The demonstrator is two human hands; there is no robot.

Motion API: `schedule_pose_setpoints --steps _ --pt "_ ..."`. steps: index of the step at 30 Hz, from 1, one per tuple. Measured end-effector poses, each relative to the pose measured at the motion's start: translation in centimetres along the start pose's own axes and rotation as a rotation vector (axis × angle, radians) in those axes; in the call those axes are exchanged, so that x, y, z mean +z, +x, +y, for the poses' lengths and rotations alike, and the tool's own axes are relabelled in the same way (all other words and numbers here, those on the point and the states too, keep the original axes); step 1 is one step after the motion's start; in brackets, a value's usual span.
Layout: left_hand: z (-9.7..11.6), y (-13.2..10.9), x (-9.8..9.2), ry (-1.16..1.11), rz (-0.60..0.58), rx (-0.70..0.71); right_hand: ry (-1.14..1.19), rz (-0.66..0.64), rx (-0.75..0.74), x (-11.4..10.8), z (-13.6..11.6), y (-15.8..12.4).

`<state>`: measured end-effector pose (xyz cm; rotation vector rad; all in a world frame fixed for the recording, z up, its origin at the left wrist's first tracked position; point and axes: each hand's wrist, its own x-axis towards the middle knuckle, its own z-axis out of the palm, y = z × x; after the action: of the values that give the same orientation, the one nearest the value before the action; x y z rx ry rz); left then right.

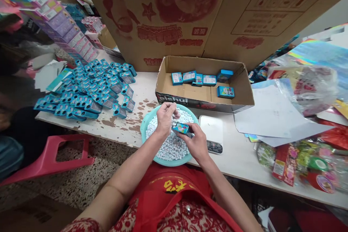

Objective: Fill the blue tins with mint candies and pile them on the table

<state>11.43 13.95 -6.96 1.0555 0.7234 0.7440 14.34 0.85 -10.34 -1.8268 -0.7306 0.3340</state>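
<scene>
A turquoise basin (144,130) full of small white candies (172,149) stands at the table's front edge. Over it, my right hand (196,141) holds a small blue box (181,128) by its side, printed face up. My left hand (165,117) is at the box's left end, thumb and fingers pressed together; what they hold, if anything, is too small to name. Behind the basin, an open cardboard tray (244,96) contains several blue boxes (225,92). Many similar blue boxes (108,88) are spread over the table at the left.
A white scale (214,130) sits right of the basin. Papers (263,112) and plastic-wrapped packets (285,163) cover the right side. A large carton (168,18) rises behind the tray. Stacked pink and purple boxes (62,25) stand back left, a red stool (51,156) front left.
</scene>
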Motion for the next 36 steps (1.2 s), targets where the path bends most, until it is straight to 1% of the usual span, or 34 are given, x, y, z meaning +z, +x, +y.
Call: schedule_pose_setpoints --steps 2,6,10,14,16,18,20,22,24,27,29,31,36 --pt "-0.1 -0.1 0.0 0.009 0.000 -0.014 0.000 0.005 -0.001 0.0 -0.1 -0.1" --pt "0.1 -0.6 0.4 0.071 -0.057 -0.049 -0.011 0.010 -0.006 -0.2 -0.3 -0.2" --pt "-0.1 -0.5 0.7 0.056 -0.021 0.018 0.024 0.045 -0.009 -0.2 0.2 -0.2" --pt "-0.7 0.1 0.5 0.088 0.019 -0.031 0.037 0.055 0.026 -0.1 0.8 -0.1" --pt "-0.8 0.2 0.6 0.081 0.014 -0.018 0.058 0.074 0.015 -0.1 0.9 -0.2" --pt "-0.9 0.2 0.7 0.091 -0.007 0.023 0.073 0.092 0.000 -0.2 0.8 -0.2" --pt "-0.9 0.1 1.0 0.116 -0.017 0.036 0.069 0.086 -0.002 -0.3 0.8 -0.1" --pt "-0.7 -0.1 1.3 0.127 -0.030 0.007 0.076 0.072 0.005 -0.4 0.9 -0.1" --pt "-0.2 -0.5 1.5 0.103 -0.074 -0.038 0.120 0.069 0.023 -0.6 1.1 -0.1" --pt "1.1 -1.2 1.9 0.004 -0.116 -0.045 0.275 0.092 0.089 -0.8 1.6 -0.2" --pt "1.8 -1.5 2.2 -0.044 -0.098 -0.027 0.355 0.098 0.136 -0.5 2.1 -0.3" --pt "1.9 -1.5 2.3 -0.059 -0.075 -0.018 0.390 0.084 0.154 0.0 2.4 -0.2" --pt "0.8 -1.1 2.1 -0.026 -0.029 0.050 0.380 0.063 0.143 0.7 2.5 -0.1"
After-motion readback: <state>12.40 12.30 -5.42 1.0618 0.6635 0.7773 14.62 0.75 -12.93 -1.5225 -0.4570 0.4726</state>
